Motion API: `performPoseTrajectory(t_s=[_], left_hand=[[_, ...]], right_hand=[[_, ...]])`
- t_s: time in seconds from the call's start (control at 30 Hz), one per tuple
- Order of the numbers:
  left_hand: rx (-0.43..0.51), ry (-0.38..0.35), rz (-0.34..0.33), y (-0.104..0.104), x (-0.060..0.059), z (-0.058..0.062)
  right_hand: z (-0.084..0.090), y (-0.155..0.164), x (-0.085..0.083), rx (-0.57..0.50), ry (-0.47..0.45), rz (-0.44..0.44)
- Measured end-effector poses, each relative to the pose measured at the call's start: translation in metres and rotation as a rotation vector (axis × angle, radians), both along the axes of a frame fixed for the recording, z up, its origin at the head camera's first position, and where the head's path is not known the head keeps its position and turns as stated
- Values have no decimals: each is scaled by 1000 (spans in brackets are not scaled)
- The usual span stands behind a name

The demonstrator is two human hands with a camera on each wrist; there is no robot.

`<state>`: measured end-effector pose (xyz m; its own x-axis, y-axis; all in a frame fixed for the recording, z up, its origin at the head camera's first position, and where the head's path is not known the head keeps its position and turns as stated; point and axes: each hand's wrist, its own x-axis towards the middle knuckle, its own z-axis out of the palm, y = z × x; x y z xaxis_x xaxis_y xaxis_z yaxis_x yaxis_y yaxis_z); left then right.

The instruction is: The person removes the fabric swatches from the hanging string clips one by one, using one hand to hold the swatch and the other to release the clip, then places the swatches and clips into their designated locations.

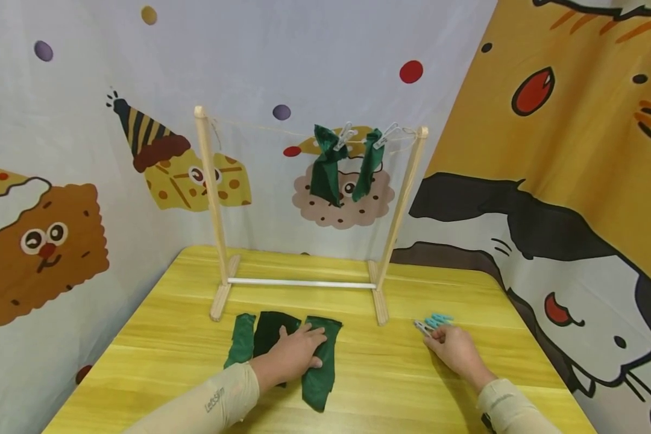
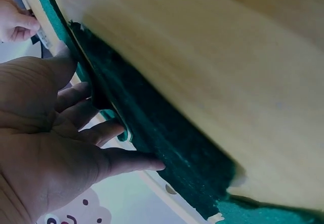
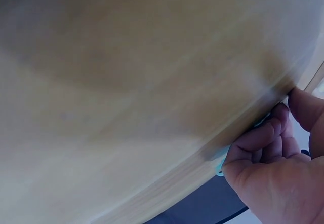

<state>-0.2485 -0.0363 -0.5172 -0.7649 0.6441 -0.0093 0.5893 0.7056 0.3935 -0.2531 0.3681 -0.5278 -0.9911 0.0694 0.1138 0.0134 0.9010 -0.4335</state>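
Two hands work low on a yellow table. Left hand lies flat, fingers spread, pressing dark green socks under its palm. Right hand curls its fingers round a pale clothespin, with blue clothespins just beyond its fingertips. Farther ahead stands a wooden drying rack with hung socks. Judged risk: a flat palm may drag neighbouring socks along, and a loose pinch could drop the clothespin.
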Motion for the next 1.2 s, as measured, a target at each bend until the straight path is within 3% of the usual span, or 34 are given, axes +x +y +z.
performPoseTrajectory(t_s=[0.27,0.53,0.67,0.9,1.2], left_hand=[[-27,20,7,0,2,4],[20,-7,-3,-1,1,-2],[-35,11,14,0,1,-1],[-24,11,16,1,0,0],[-116,34,52,5,2,4]], right_hand=[[4,1,-1,-3,-37,21],[2,1,-2,-6,-49,25],[3,0,-2,-7,-58,21],[5,1,0,-19,-58,32],[8,3,2,-28,-85,28]])
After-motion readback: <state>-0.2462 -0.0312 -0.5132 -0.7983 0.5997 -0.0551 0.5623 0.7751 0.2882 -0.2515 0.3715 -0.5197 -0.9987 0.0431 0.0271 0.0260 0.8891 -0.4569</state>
